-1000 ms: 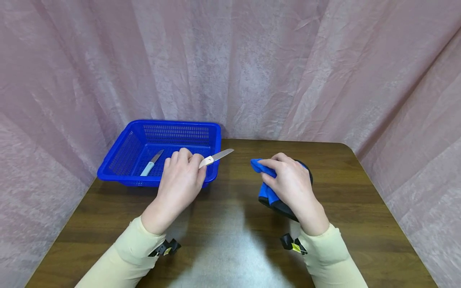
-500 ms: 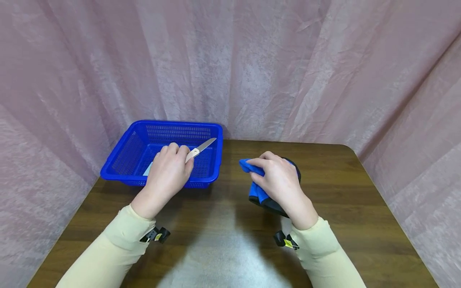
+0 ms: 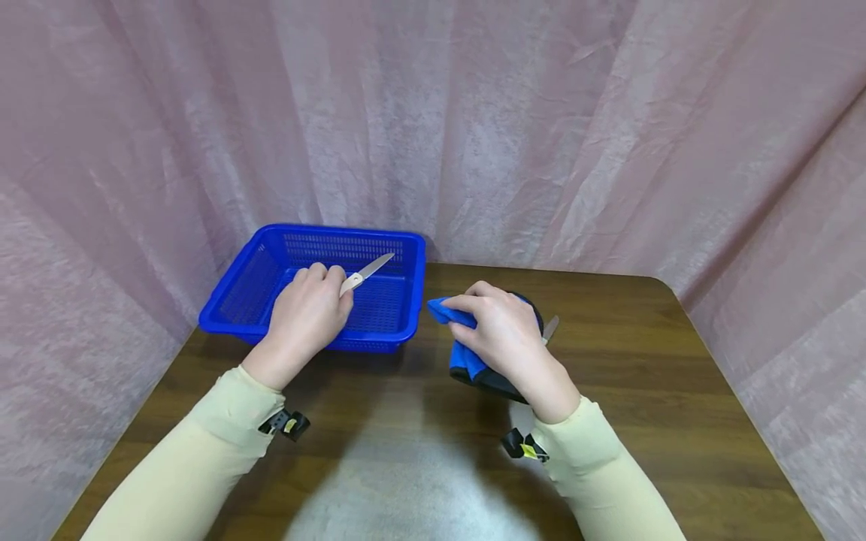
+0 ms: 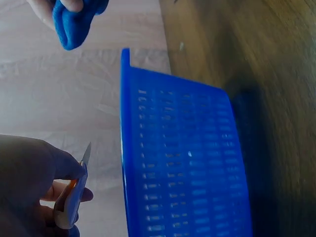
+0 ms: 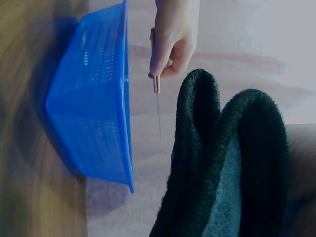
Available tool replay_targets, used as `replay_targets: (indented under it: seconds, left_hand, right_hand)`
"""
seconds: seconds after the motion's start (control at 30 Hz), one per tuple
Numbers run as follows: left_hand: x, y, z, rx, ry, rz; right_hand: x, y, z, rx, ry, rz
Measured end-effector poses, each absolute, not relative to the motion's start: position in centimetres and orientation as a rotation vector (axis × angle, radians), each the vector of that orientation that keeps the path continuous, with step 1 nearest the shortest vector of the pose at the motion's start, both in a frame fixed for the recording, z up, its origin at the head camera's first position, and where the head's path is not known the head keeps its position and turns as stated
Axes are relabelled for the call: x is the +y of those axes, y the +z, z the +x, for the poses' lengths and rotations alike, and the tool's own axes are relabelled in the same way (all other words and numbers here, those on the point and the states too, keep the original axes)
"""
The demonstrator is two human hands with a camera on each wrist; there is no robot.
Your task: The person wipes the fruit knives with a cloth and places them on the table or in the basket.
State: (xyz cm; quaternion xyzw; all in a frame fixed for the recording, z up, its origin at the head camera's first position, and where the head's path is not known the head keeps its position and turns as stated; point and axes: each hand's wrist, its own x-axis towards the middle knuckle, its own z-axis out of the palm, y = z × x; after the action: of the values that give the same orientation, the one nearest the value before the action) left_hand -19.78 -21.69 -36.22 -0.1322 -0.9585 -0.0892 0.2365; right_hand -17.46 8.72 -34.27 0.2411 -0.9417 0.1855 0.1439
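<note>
My left hand (image 3: pixel 304 315) grips a small paring knife (image 3: pixel 368 271) by its cream handle, over the blue basket (image 3: pixel 246 328). The bare blade points up and to the right, above the basket's floor. In the left wrist view the knife (image 4: pixel 76 197) shows beside the basket's rim. Bunched in my right hand (image 3: pixel 501 334) is a blue cloth (image 3: pixel 467 357) with black edging, held above the table right of the basket. Its dark edge (image 5: pixel 197 148) fills much of the right wrist view.
Behind the right hand and cloth, part of another knife (image 3: pixel 551 328) shows on the wooden table (image 3: pixel 643 376). Pink curtains (image 3: pixel 473 150) hang at the back and sides.
My left hand has carried the knife left and back, over the basket, covering the light-handled knife seen inside earlier. The right hand and cloth have shifted left, uncovering the knife behind them.
</note>
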Motion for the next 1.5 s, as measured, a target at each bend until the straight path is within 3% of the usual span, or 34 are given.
replay_targets:
  seconds: [0.6,1.5]
  left_hand:
    - [-25.0,-37.5,-23.0,-2.919,-0.216,-0.191]
    - [-25.9,-39.5,-26.5,-3.300,-0.211,0.015]
  right_hand:
    - [6.3,-34.9,-17.2,-2.696,0.541,0.816]
    - [4.6,-36.0,-16.4,-2.669,0.548,0.951]
